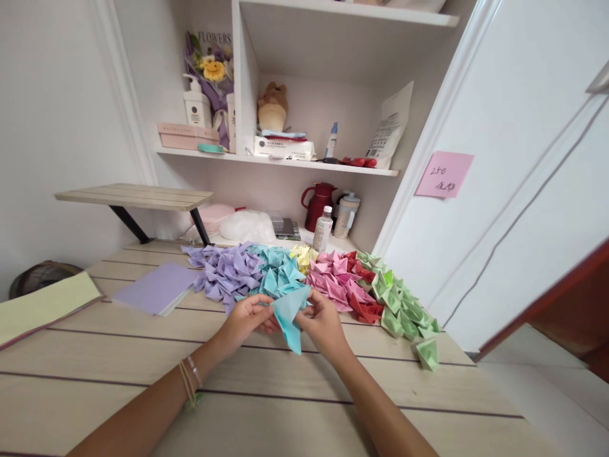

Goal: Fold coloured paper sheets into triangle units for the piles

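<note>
on wooden table (pixel 285 393), head view | folded blue paper (pixel 289 314) just above the boards, pinched between left hand (pixel 245 320) and right hand (pixel 323 320), fingers narrow on its top edge | writing: pink note (pixel 444 174) "250", bouquet wrap (pixel 214 38) "flowers" | containers: clear bottle (pixel 323 230), red jug (pixel 320 204), contents cannot tell

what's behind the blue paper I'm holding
Behind the blue folded paper, held between left hand and right hand, lies a pile of blue folded pieces on the table. The pile's near edge is covered by paper and hands.
</note>
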Demonstrator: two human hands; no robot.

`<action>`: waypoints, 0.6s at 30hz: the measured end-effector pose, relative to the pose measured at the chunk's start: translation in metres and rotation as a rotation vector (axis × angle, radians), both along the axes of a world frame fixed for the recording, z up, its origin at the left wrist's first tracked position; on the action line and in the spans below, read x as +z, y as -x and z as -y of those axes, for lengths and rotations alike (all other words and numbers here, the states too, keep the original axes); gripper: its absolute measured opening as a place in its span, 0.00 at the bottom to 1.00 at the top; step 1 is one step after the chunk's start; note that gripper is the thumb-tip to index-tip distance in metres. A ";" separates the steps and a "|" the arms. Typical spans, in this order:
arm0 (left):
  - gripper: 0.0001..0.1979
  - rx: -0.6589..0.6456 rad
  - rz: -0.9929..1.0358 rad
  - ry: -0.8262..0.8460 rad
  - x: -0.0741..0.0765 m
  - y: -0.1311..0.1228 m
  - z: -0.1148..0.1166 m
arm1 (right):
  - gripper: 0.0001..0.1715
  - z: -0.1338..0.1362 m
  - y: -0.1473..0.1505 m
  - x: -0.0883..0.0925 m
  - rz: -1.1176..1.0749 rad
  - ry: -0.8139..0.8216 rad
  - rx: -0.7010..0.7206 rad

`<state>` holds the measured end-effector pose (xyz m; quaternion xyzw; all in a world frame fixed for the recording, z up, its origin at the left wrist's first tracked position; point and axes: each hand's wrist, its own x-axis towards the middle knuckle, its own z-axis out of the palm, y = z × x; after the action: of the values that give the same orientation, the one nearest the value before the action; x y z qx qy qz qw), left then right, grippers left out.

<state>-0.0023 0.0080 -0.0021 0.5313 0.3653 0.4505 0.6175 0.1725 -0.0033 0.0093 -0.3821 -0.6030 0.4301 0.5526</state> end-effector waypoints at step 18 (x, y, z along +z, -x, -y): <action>0.17 -0.139 -0.014 0.193 0.011 -0.002 0.013 | 0.18 0.010 0.000 0.000 0.502 -0.305 -0.143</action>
<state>-0.0004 -0.0050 0.0086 0.4965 0.3737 0.3656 0.6929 0.1725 -0.0136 0.0097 -0.4306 -0.7500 0.1867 0.4661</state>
